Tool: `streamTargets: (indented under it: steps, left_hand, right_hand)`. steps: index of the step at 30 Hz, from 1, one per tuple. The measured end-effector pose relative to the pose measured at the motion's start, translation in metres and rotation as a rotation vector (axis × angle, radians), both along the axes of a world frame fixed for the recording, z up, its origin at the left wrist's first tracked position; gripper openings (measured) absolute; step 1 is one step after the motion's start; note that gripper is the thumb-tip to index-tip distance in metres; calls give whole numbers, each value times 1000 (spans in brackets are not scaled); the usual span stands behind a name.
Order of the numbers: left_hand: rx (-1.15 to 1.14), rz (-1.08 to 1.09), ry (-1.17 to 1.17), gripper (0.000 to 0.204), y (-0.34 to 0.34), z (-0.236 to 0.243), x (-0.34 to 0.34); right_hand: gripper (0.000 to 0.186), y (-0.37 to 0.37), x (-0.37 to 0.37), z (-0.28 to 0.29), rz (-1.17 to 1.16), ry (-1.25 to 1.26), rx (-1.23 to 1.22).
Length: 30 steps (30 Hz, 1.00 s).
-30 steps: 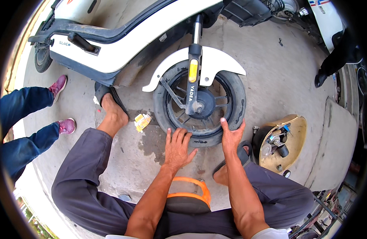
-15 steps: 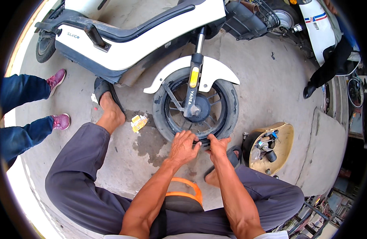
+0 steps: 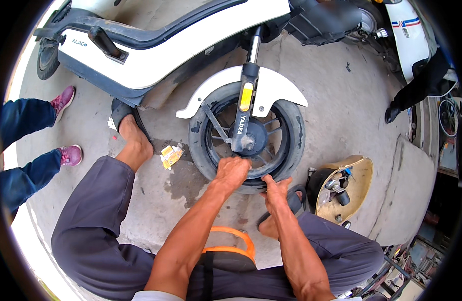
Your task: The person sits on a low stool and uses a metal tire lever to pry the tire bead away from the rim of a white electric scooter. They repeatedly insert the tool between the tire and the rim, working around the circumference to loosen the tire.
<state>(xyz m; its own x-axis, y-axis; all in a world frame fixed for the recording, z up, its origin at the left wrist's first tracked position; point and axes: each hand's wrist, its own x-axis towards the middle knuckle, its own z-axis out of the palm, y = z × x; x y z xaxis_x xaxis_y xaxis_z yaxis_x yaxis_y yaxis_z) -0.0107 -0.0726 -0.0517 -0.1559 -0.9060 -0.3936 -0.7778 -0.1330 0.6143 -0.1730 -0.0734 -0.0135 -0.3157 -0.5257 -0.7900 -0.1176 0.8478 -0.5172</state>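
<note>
A white scooter (image 3: pixel 140 65) stands with its front wheel before me. The wheel's worn black tyre (image 3: pixel 293 133) sits around a dark spoked rim, under a white mudguard (image 3: pixel 278 90). My left hand (image 3: pixel 233 171) is closed at the lower inner edge of the tyre, just below the hub (image 3: pixel 253 138); its fingertips are hidden, so what they grip does not show. Lower down to the right, my right hand (image 3: pixel 276 188) grips the tyre's bottom, thumb on its side and fingers curled beneath.
Right of the wheel, a cut-open tan container (image 3: pixel 364 185) holds tools and small parts. A yellow-and-white packet (image 3: pixel 171 156) lies on the concrete to the left. Someone in pink shoes (image 3: pixel 64 103) stands at left; a dark-trousered leg (image 3: pixel 411 93) shows at right. An orange handle (image 3: pixel 231 230) curves between my knees.
My left hand has moved up from the tyre's lower part to its inner edge by the rim, and its fingers have curled in. My right hand stays at the tyre's bottom.
</note>
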Motion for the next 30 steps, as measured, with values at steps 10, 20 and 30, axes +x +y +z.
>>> streamTargets:
  steps: [10, 20, 30]
  left_hand:
    - [-143, 48, 6, 14, 6, -12, -11]
    - [-215, 236, 43, 13, 18, -9, -13]
    - [-305, 334, 38, 11, 29, 2, -21]
  right_hand:
    - [104, 2, 0, -9, 12, 9, -16]
    - [98, 1, -4, -14, 32, 46, -49]
    - [84, 1, -14, -25, 22, -2, -38]
